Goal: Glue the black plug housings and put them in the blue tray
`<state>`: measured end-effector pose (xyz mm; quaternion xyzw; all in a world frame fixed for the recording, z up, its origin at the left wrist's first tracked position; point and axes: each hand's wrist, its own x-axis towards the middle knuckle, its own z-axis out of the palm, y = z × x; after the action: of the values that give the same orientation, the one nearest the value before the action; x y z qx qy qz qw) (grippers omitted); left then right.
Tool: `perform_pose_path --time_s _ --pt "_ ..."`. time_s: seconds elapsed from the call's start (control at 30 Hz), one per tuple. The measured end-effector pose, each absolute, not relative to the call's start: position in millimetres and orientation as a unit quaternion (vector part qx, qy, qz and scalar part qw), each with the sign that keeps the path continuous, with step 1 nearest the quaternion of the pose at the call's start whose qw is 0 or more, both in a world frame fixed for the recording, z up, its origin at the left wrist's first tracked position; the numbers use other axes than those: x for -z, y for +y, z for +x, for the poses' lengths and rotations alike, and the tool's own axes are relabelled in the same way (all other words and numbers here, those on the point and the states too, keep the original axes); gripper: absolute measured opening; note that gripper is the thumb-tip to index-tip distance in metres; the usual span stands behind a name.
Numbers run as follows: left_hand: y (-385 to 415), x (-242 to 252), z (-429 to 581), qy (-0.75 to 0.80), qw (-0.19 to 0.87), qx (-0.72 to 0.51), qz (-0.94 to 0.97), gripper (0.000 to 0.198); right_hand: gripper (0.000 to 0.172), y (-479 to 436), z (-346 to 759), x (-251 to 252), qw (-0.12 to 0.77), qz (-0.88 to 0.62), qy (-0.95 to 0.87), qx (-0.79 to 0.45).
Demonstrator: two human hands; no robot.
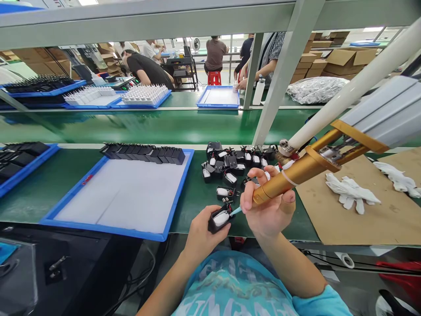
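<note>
My left hand (205, 230) grips a small black plastic housing (214, 226) with a white block inside and thin red wires at its far end. In my right hand (268, 213) is a gold-coloured glue dispensing gun (292, 177), fingers wrapped round its barrel. Its pale blue nozzle (236, 211) points left, with the tip at the housing's right edge. Just beyond my hands lies a loose heap of similar black housings (230, 161), several showing white blocks and wires. One single housing (225, 192) lies nearest to my left hand.
Left of my hands, a blue-rimmed tray (167, 219) carries a row of black housings (144, 152) along its far side. White gloves (351, 191) lie on cardboard (315, 215) at right. A slanted white pole (348, 87) and frame post (283, 70) stand ahead. Co-workers sit beyond the green belt (164, 125).
</note>
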<state>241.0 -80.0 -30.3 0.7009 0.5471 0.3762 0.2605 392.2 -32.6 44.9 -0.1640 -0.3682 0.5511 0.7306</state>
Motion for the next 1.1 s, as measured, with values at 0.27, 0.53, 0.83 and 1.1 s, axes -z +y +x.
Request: perform_pose_path --time_s 0.27,0.53,0.83,1.1 --pt "-71 36 261 0.533 0.277 -0.386 0.7 0.029 0.041 -32 386 -46 0.734 -0.142 -0.366 -0.553" --pt "-67 33 274 0.484 0.221 -0.448 0.719 0.033 0.032 -35 388 -47 0.722 -0.12 -0.375 -0.569" --pt "-66 36 259 0.533 0.247 -0.338 0.735 0.03 0.047 -32 392 -43 0.74 -0.111 -0.348 -0.565" --pt "-57 42 223 0.543 0.397 -0.21 0.71 0.032 0.043 -29 411 -35 0.761 -0.151 -0.337 -0.533"
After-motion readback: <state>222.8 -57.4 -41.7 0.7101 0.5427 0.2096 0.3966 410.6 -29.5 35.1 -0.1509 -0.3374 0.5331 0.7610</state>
